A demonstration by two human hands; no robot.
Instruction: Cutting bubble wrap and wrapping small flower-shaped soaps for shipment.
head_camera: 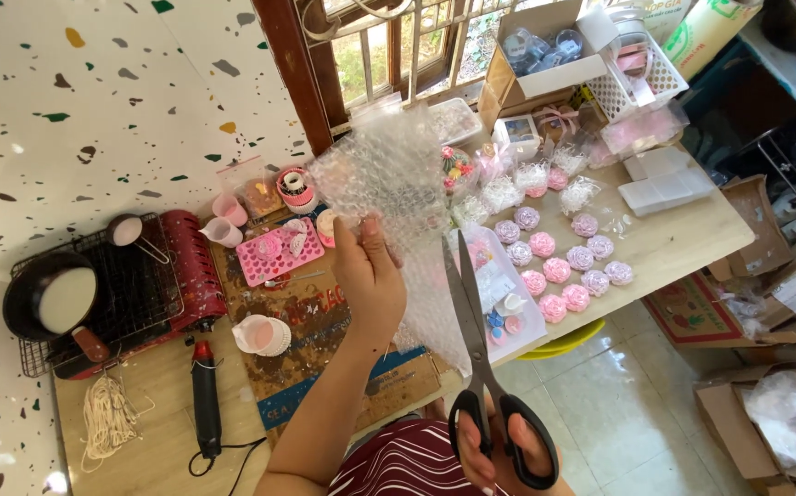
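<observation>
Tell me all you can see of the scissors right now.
The scissors have black plastic loop handles and long grey metal blades. They point up and away from the person, blades slightly parted, tips by the edge of the bubble wrap sheet. The right hand grips the handles; the left hand holds the sheet up.

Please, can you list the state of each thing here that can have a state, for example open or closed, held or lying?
bubble wrap: held up by the left hand
scissors: held in the right hand, blades shut or nearly shut, pointing up at the wrap
small pan: on the wire rack, filled with something white
cardboard box: open
pink silicone mould: lying flat, partly filled
flower-shaped pieces: laid in rows on the table
</observation>
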